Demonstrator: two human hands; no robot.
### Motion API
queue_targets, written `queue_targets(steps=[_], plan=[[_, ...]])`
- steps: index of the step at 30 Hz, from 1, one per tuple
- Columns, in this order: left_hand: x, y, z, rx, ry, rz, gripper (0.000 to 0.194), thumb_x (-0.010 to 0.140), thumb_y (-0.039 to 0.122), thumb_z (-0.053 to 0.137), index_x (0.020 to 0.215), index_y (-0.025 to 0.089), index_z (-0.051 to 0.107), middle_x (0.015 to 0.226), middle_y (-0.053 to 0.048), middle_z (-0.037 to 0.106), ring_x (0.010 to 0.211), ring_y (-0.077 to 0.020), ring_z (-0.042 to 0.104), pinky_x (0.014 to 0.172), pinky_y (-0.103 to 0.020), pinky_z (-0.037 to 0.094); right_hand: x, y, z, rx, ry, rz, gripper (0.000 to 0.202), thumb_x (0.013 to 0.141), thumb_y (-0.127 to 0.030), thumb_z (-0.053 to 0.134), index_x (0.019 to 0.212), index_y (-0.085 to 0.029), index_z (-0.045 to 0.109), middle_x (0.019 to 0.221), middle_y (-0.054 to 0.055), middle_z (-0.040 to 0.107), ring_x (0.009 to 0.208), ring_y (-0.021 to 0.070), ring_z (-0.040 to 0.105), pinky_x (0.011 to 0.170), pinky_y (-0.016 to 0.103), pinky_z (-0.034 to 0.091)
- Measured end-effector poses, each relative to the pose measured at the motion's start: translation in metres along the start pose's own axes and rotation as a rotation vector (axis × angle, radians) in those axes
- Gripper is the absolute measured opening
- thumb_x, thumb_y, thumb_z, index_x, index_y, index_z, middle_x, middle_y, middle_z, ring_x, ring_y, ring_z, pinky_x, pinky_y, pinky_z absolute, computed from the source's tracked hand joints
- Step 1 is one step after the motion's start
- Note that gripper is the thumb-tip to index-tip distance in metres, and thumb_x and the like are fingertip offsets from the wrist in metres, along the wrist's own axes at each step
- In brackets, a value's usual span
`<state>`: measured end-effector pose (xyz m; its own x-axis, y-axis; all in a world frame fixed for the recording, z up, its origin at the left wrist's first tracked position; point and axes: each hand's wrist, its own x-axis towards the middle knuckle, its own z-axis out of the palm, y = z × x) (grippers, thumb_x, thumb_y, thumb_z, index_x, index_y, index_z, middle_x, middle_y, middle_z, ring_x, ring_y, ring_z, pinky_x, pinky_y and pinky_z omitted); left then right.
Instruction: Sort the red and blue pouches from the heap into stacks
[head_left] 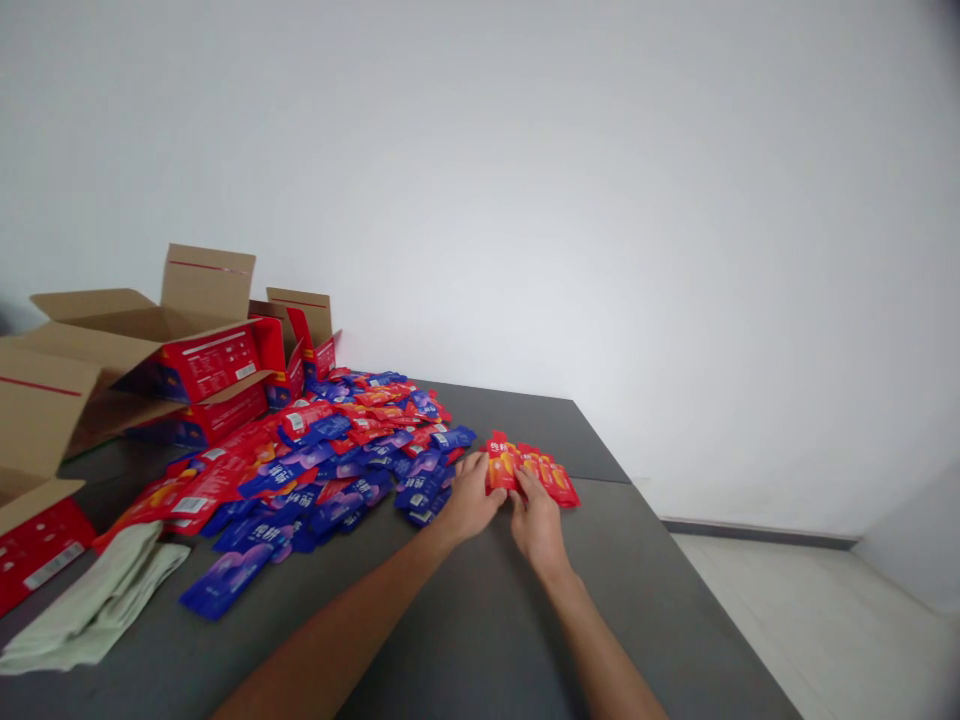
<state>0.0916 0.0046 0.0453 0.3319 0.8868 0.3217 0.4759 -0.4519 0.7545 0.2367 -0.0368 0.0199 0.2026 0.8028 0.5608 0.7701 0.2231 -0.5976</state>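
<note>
Several red packets (552, 474) lie overlapping in a short row on the dark table (637, 600). At the left end of that row, my left hand (474, 497) grips the edge of a red packet (501, 464), its thumb and fingers close together. My right hand (535, 517) touches the lower part of the same packet and the one beside it, fingers bent over them. Just left of my left hand are blue packets (421, 485), part of a large mixed pile of red and blue packets (330, 455).
Open red cartons with brown flaps (214, 362) stand at the left, another carton (45, 550) nearer. Folded pale cloths (94, 605) lie at the front left. A white wall (525, 200) rises behind the table, whose right edge borders the floor (810, 600).
</note>
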Motion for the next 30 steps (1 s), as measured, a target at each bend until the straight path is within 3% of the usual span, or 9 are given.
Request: queue_targets(steps=[8,14,20,24,30], plan=[[0.045,0.005,0.062,0.245,-0.089,-0.063,0.062,0.081,0.034,0.052,0.14,0.015,0.045,0.155,-0.018,0.029,0.143,-0.0352,0.02,0.114,-0.051,0.018,0.022,0.063,-0.005,-0.167,-0.036,-0.092,0.048,0.077,-0.012,0.046,0.12,-0.01,0.067,0.124,0.017,0.065,0.117,0.0288,0.057,0.107,0.047,0.037],[0.056,-0.003,0.086,0.309,-0.114,-0.123,0.057,0.084,0.034,0.049,0.138,0.015,0.048,0.156,-0.019,0.028,0.144,-0.0374,0.017,0.114,-0.057,0.013,0.022,0.082,-0.008,-0.276,-0.04,-0.038,0.049,0.08,-0.009,0.043,0.12,-0.024,0.067,0.124,0.009,0.066,0.128,0.0329,0.042,0.104,0.052,0.032],[0.049,-0.008,0.093,0.452,-0.132,-0.145,0.071,0.086,0.043,0.048,0.149,0.015,0.032,0.16,-0.017,0.02,0.147,-0.035,0.01,0.117,-0.054,0.01,0.018,0.079,-0.015,-0.39,-0.125,0.004,0.045,0.09,-0.019,0.041,0.131,-0.026,0.06,0.136,0.005,0.058,0.133,0.0313,0.034,0.109,0.05,0.026],[0.037,-0.004,0.087,0.52,-0.091,-0.121,0.086,0.08,0.056,0.055,0.153,0.029,0.019,0.163,-0.012,0.009,0.147,-0.0402,0.005,0.114,-0.061,0.011,0.016,0.078,-0.028,-0.455,-0.214,0.072,0.058,0.088,-0.03,0.049,0.145,-0.029,0.042,0.153,0.005,0.037,0.141,0.0311,0.026,0.112,0.048,0.024],[0.022,-0.002,0.087,0.563,-0.117,-0.186,0.091,0.077,0.06,0.057,0.153,0.038,0.013,0.162,-0.013,0.009,0.145,-0.0473,0.004,0.105,-0.073,0.015,0.007,0.091,-0.038,-0.448,-0.337,0.208,0.082,0.085,-0.041,0.059,0.152,-0.044,0.012,0.162,0.003,0.006,0.143,0.0425,0.017,0.104,0.064,0.028]])
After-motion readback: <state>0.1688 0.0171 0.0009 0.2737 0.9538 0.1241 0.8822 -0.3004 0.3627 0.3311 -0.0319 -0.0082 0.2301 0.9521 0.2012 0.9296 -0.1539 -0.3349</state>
